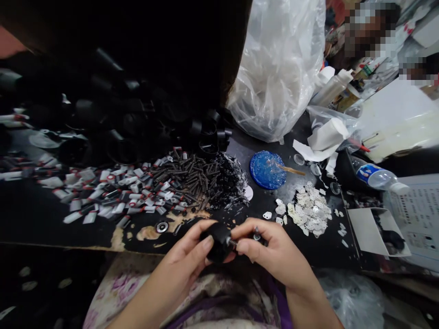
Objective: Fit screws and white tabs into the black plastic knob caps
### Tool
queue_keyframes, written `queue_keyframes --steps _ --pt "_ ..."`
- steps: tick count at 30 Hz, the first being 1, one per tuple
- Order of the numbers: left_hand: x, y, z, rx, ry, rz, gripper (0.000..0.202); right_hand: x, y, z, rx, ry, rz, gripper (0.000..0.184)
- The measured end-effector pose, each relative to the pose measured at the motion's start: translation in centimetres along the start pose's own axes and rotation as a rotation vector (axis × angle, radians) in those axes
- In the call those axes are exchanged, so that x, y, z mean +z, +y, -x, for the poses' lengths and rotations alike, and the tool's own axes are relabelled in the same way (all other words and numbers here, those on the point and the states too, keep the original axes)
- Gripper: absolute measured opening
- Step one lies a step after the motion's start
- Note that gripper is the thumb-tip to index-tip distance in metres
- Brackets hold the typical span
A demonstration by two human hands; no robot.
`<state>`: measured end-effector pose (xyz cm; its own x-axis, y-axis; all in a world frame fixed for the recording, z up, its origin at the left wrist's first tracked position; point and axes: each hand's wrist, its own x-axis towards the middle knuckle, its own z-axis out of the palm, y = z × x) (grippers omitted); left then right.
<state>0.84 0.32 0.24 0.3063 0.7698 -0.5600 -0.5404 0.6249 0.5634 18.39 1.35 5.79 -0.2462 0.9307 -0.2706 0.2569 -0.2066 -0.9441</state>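
My left hand (192, 251) is wrapped round a black rounded plastic part (219, 244), held just over the table's front edge. Between thumb and forefinger, my right hand (270, 242) pinches a small coil spring (232, 243) whose end meets the black part's right side. A small dark metal piece (256, 234) shows among the curled fingers of that hand; its kind is unclear. Beyond the hands lie a heap of springs (197, 176), a pile of small black pieces (228, 180) and many white-and-grey parts with red bands (120, 192). A metal ring (162, 226) rests near the front edge.
A blue lid (262, 176) of clear grease holds a wooden stick (293, 171). Pale flat plates (310, 210) are heaped to its right. Farther off stand a plastic bag (277, 68), a bottle (380, 177) and an open white box (366, 230). Black parts (126, 119) fill the left back.
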Motion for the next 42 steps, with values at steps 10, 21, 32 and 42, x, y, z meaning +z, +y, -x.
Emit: queue_keyframes --steps 10,21,32,42 --pt "-2.7 0.2 0.5 0.136 0.251 0.055 0.028 2.5 1.6 -3.4 -0.146 0.165 0.641 0.014" --pt "-2.8 0.5 0.0 0.204 0.205 0.062 0.023 3.2 2.8 -5.1 -0.261 0.202 1.180 0.005" --pt "-0.9 1.3 -0.7 0.173 0.118 0.187 0.015 2.9 1.9 -3.4 -0.375 0.225 0.654 0.006" --pt "0.1 0.0 -0.7 0.206 0.108 0.313 0.008 4.1 2.3 -2.5 -0.516 0.459 0.574 0.004"
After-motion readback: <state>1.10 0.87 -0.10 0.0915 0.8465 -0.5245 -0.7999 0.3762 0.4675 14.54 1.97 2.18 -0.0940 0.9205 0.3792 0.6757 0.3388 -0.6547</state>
